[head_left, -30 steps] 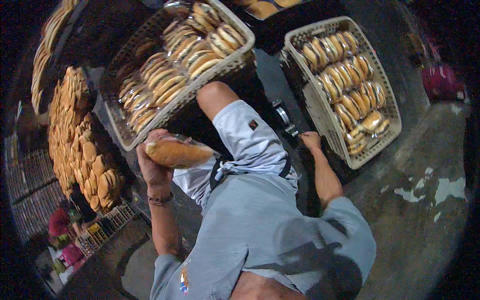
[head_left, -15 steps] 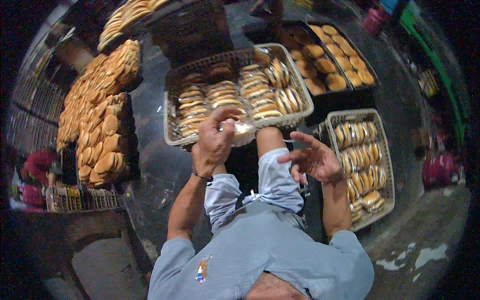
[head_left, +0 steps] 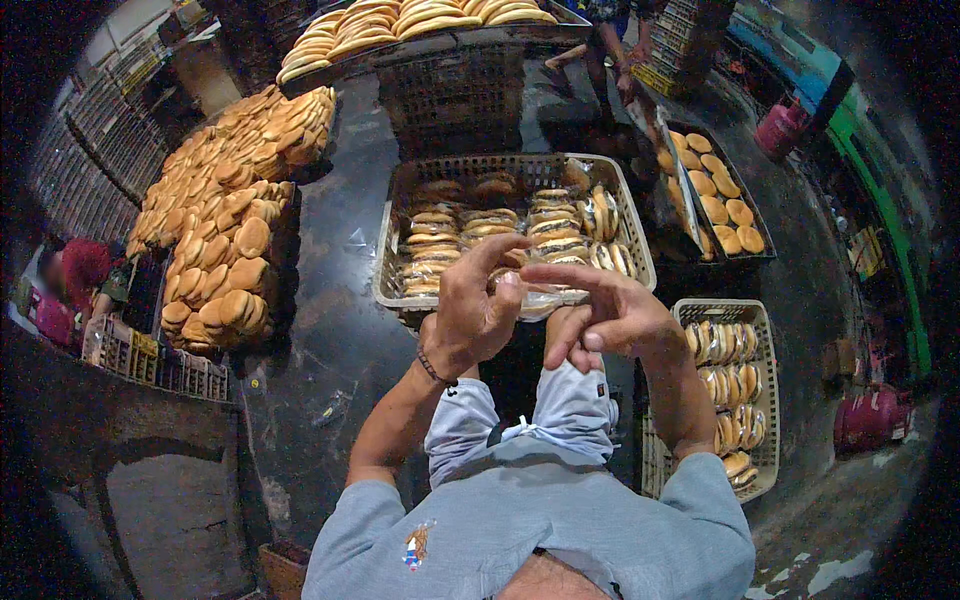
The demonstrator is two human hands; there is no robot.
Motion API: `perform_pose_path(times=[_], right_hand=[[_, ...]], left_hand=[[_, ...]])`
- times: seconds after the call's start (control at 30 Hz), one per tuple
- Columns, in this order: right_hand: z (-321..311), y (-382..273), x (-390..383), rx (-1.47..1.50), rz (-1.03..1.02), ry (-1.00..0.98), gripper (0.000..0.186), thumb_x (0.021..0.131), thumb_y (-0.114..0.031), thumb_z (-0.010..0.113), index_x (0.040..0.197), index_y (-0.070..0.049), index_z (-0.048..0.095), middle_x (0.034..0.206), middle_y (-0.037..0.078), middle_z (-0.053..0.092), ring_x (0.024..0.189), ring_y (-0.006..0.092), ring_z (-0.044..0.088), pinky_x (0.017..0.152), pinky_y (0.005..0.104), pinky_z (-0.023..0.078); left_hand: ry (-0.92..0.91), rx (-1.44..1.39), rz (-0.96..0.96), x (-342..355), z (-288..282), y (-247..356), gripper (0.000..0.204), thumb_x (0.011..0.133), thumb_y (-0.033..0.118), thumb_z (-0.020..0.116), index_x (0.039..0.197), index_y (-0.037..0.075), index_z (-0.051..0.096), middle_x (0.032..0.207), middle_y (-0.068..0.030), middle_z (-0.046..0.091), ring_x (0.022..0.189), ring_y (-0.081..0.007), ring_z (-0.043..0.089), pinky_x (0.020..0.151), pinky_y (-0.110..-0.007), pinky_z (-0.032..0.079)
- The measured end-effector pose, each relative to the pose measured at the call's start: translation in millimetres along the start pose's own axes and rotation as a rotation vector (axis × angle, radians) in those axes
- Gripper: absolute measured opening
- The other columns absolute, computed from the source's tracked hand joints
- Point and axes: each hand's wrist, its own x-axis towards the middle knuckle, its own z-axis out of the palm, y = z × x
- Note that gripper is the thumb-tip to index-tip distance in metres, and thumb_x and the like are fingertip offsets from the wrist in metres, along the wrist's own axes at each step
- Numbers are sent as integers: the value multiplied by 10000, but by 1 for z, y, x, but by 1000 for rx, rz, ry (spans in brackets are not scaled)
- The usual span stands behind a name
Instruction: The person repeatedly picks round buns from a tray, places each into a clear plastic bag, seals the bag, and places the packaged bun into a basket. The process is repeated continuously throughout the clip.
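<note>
My left hand (head_left: 478,302) is closed, its thumb and forefinger pinching a clear plastic bag (head_left: 541,303). The bag looks pale inside; my fingers hide most of its contents. From the right comes my right hand (head_left: 625,322), its index finger stretched across to the bag and the other fingers pointing downward, apart. I see nothing clearly gripped in it. Just beyond both hands, a beige plastic crate (head_left: 385,262) holds rows of bagged, filled round buns (head_left: 432,246). To my right, a second crate (head_left: 767,400) holds more bagged buns (head_left: 735,383).
Loose round breads (head_left: 235,235) lie heaped at the left. Long breads fill a tray (head_left: 430,38) at the far side. Dark trays of buns (head_left: 722,195) stand far right, where another person's arm (head_left: 622,70) reaches in. One person (head_left: 75,285) sits far left. Pink gas cylinders (head_left: 868,418) stand right.
My right hand has moved left and up to the bag in my left hand. The view has shifted, and another person now handles a tray at the far right.
</note>
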Motion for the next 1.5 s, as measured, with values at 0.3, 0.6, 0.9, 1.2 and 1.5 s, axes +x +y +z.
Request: perform_pose_path(times=[0.3,0.6,0.9,1.2,1.5], right_hand=[[17,-2,1,-448,-24,326,825,838,15,706,1562,-85,323,850,130,725,659,95,637,558,225,499],[2,25,11,-909,-260,332,680,749,4,667,1402,-149,556,1115,62,744,684,209,676,709,358,537],[0,28,7,-996,-175,583,575,821,-7,687,1372,-114,565,755,60,676,637,140,628,616,308,508],[24,50,15,-1700,-581,483,700,815,-49,668,1462,-276,527,862,65,683,598,201,649,554,358,557],[1,79,12,-1745,-503,429,628,747,-93,752,1354,-175,614,902,81,612,722,246,632,604,361,545]], left_hand=[[36,-18,44,-3,-3,-8,487,878,269,505,1292,18,559,940,-189,702,881,-273,716,773,-388,562],[53,-45,121,-10,2,-19,487,845,193,533,1303,28,550,946,-206,695,872,-285,719,755,-383,567],[94,-11,143,-12,3,-18,387,895,259,527,1143,-14,643,969,-188,704,866,-276,711,753,-379,564],[119,-84,-150,-9,7,-35,654,962,572,411,875,-18,679,812,-94,691,770,-171,657,725,-320,524],[250,-760,-742,-13,21,-94,505,1058,420,333,1129,18,631,1034,-110,688,895,-229,672,829,-378,554]])
